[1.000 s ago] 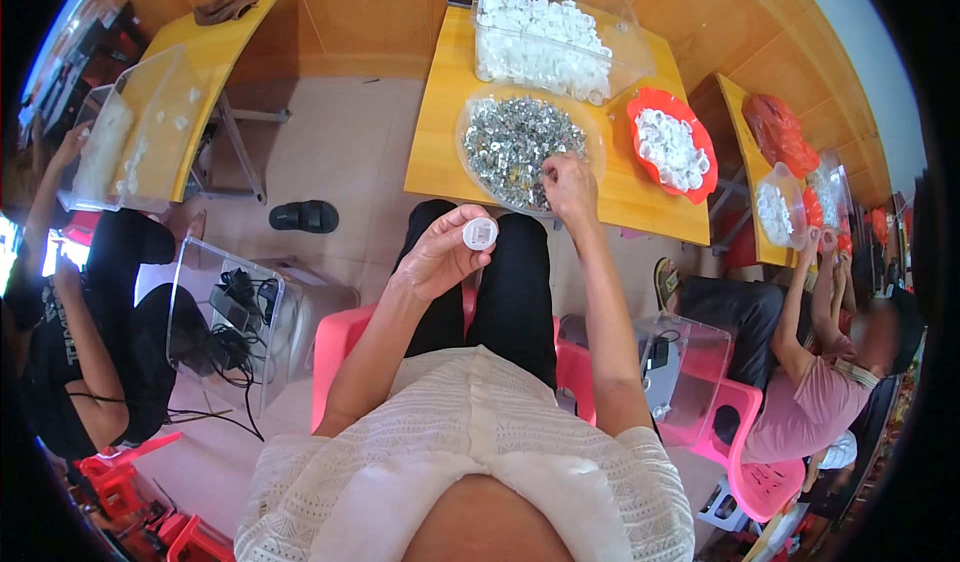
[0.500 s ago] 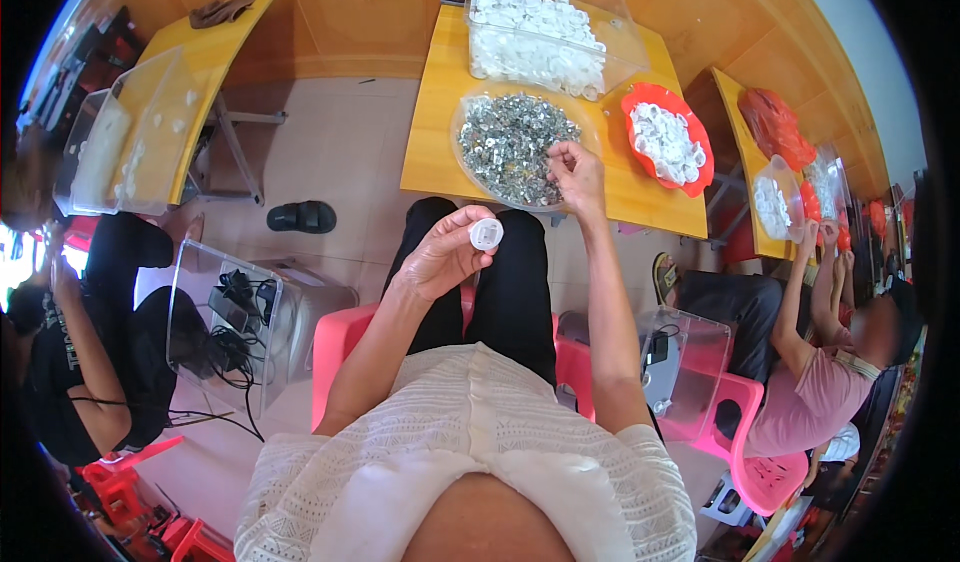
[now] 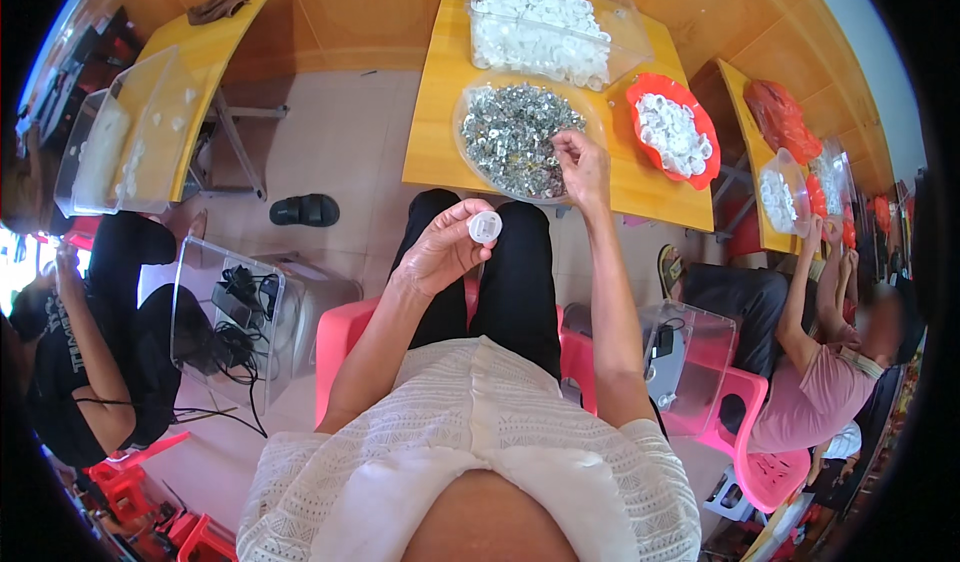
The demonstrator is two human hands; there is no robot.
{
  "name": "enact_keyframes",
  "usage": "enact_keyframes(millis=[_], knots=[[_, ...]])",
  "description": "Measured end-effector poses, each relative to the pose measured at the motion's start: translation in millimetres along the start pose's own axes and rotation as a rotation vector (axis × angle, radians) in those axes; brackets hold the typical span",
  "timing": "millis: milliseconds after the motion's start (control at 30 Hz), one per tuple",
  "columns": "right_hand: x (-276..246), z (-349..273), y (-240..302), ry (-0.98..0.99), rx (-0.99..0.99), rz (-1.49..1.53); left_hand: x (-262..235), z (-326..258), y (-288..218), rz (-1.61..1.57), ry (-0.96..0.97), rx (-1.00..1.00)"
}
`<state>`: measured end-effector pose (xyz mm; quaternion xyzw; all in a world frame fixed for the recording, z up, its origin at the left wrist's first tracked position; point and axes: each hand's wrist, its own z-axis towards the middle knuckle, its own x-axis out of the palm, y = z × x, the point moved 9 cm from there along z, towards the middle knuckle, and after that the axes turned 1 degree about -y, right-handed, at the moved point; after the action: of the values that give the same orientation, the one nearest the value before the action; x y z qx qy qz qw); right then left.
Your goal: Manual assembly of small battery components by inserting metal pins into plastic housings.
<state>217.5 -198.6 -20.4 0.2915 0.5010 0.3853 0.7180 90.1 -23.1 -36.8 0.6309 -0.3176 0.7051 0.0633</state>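
Right hand (image 3: 582,167) is now dipping into the tray of small metal bits (image 3: 520,137) at the surface's near edge, fingers pinching (can't tell what). Left hand (image 3: 440,252) is still gripping the white cap (image 3: 485,227) above the lap.

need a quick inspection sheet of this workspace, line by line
surface: yellow table, mostly covered
job's things: white cap; tray of small metal pieces
clutter: clear bin of white caps; red tray of white caps
hands: left hand holds the white cap; right hand is over the metal pieces
cables: black cables in a clear box on the floor
surroundings: pink chair; black sandals; other people seated at both sides
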Motion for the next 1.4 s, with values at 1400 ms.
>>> enact_keyframes(millis=[1400], knots=[[9, -7, 1, 0.077, 0.343, 0.486, -3, 4, 6, -0.069, -0.068, -0.004]])
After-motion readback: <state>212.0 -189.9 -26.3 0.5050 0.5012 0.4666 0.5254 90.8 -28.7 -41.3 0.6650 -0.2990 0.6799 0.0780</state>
